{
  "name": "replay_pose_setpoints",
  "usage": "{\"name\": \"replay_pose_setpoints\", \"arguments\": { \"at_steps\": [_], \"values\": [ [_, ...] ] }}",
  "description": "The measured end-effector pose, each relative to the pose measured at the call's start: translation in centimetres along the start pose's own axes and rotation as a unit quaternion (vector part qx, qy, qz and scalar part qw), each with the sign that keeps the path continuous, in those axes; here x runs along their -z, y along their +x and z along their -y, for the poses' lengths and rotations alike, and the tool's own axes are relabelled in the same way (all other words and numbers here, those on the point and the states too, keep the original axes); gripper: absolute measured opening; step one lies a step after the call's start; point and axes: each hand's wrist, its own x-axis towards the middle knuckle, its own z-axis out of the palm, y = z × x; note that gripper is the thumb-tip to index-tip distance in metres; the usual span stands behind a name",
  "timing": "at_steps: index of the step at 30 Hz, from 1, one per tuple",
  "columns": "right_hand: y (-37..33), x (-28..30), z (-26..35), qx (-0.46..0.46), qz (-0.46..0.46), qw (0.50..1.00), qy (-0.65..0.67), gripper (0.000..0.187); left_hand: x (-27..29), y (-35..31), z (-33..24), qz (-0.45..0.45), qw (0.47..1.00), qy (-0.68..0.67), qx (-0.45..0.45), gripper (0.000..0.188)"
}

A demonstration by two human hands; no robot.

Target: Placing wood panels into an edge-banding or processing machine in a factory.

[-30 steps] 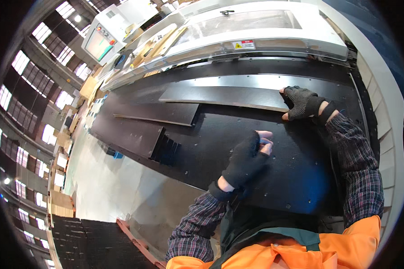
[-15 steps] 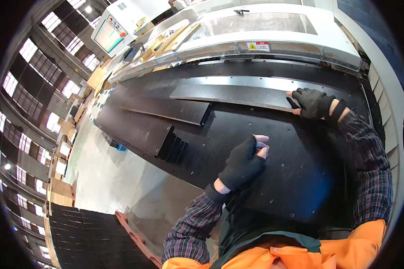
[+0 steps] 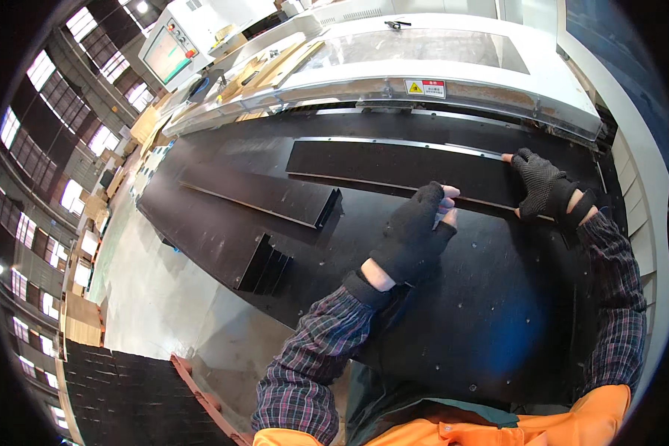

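Note:
A long, narrow black board (image 3: 394,161) lies across the black machine table (image 3: 394,297). My right hand (image 3: 540,182), in a black fingerless glove, grips its right end, thumb at the near edge and fingers at the far edge. My left hand (image 3: 424,227), gloved the same way, is held with curled fingers just in front of the board's near edge. Whether it touches the board, or has anything inside the fingers, cannot be made out. A second black board (image 3: 264,195) lies to the left, and a stack of black boards (image 3: 230,256) sits nearer the table's front edge.
Behind the table runs a white machine beam (image 3: 498,89) with a warning label. A control panel (image 3: 172,56) stands at the far left, near wooden strips (image 3: 275,70). Another dark stack (image 3: 134,398) is at the lower left, beside the pale floor (image 3: 156,297).
The long board has shifted nearer to me and to the right, and its top looks flatter. My right hand moved with its end. My left hand has come up towards its near edge.

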Motion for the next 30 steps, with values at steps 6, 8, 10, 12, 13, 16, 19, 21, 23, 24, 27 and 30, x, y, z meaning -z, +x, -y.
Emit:
{"name": "replay_pose_setpoints", "arguments": {
  "at_steps": [6, 8, 10, 12, 13, 16, 19, 21, 23, 24, 27, 30],
  "values": [
    [1.0, -0.9, -1.8, 0.025, -0.196, 0.976, -0.096, 0.081, -1.8, 0.3, 2.1, -0.026, 0.999, 0.016, -0.011, 0.032],
    [0.5, -1.1, -1.6, 0.070, -0.216, 0.954, -0.194, 0.045, -2.2, 0.1, 3.2, -0.020, 1.000, 0.015, -0.013, 0.032],
    [0.1, -3.2, -1.4, 0.081, -0.226, 0.946, -0.219, 0.043, -2.1, -0.1, 3.7, -0.016, 1.000, 0.016, -0.013, 0.032],
    [-0.7, -4.4, -1.4, 0.083, -0.196, 0.953, -0.217, 0.040, -1.6, -0.3, 3.5, 0.019, 0.998, 0.062, 0.010, 0.032],
    [-1.2, -4.5, -1.1, 0.073, -0.155, 0.966, -0.191, 0.041, -1.6, -0.4, 3.5, 0.018, 0.998, 0.062, 0.011, 0.032],
    [-1.7, -5.6, -0.3, 0.070, -0.174, 0.970, -0.153, 0.043, -1.3, -0.6, 3.5, 0.035, 0.999, 0.031, 0.024, 0.031],
    [-1.3, -6.5, 0.8, 0.121, -0.240, 0.950, -0.162, 0.041, -1.1, -0.8, 4.0, 0.037, 0.997, 0.058, 0.021, 0.031],
    [-0.9, -6.7, 1.3, 0.112, -0.263, 0.951, -0.119, 0.037, -1.1, -0.6, 4.2, 0.049, 0.995, 0.079, 0.039, 0.030],
    [-0.7, -5.5, 1.8, 0.049, -0.209, 0.971, -0.107, 0.035, -1.3, 0.0, 4.0, 0.054, 0.992, 0.114, 0.032, 0.033],
    [-0.5, -4.7, 1.7, -0.015, -0.153, 0.984, -0.092, 0.034, -1.5, 0.4, 3.9, 0.058, 0.987, 0.149, 0.024, 0.035],
    [1.1, -5.6, -1.0, 0.026, -0.152, 0.988, -0.001, 0.030, -0.7, 1.3, 4.2, 0.099, 0.982, 0.140, 0.077, 0.043],
    [2.9, -4.2, -0.6, 0.008, -0.116, 0.993, -0.010, 0.027, 0.2, 3.2, 7.8, 0.071, 0.977, 0.185, 0.075, 0.041]
  ]
}}
